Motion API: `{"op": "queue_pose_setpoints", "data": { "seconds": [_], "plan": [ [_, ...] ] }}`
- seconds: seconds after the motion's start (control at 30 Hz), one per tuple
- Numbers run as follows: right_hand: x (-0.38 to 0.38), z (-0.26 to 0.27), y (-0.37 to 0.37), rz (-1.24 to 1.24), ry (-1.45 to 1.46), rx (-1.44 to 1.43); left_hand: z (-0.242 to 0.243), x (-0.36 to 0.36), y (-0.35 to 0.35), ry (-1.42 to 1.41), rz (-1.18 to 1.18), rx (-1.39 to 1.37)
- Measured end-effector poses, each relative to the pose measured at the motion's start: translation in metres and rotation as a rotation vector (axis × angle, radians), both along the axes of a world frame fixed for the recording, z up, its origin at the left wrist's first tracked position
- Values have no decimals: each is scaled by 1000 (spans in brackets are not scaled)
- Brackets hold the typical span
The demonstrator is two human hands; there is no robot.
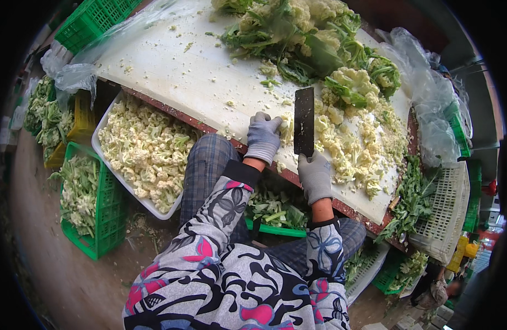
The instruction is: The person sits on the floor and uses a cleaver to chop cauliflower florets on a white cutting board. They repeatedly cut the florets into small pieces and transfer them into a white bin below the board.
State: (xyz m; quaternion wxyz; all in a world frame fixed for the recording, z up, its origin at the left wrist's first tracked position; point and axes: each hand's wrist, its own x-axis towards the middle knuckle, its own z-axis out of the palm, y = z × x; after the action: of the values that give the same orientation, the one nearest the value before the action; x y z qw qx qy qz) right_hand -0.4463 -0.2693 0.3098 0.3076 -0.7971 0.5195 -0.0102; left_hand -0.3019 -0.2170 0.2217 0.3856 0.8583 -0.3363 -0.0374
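My right hand (315,174), in a grey knit glove, grips a cleaver whose dark broad blade (304,121) points away from me over the white board (171,78). Just left of the blade, my gloved left hand (263,136) has its fingers curled around a cauliflower piece (286,128), mostly hidden by the fingers and the blade. Cut cauliflower florets (348,148) lie in a heap to the right of the cleaver. Beyond them, whole cauliflower heads with green leaves (303,37) are piled at the far side of the board.
A white tub (97,142) full of florets stands left of my knee. Green crates (109,214) and a yellow crate (81,115) hold trimmings. Under the board's edge, leaves fill another green crate (274,229). A white crate (447,206) and clear plastic sheeting (426,95) are at the right.
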Motion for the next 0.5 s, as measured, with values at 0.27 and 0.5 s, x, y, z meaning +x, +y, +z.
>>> {"op": "queue_pose_setpoints", "data": {
  "seconds": [0.27, 0.5],
  "plan": [
    [-27, 7, -26, 172, 98, -274, -28, 17, -16, 4, -104, -240],
    [-16, 13, -23, 257, 234, -190, -31, 17, -16, 96, -55, -281]
  ]
}}
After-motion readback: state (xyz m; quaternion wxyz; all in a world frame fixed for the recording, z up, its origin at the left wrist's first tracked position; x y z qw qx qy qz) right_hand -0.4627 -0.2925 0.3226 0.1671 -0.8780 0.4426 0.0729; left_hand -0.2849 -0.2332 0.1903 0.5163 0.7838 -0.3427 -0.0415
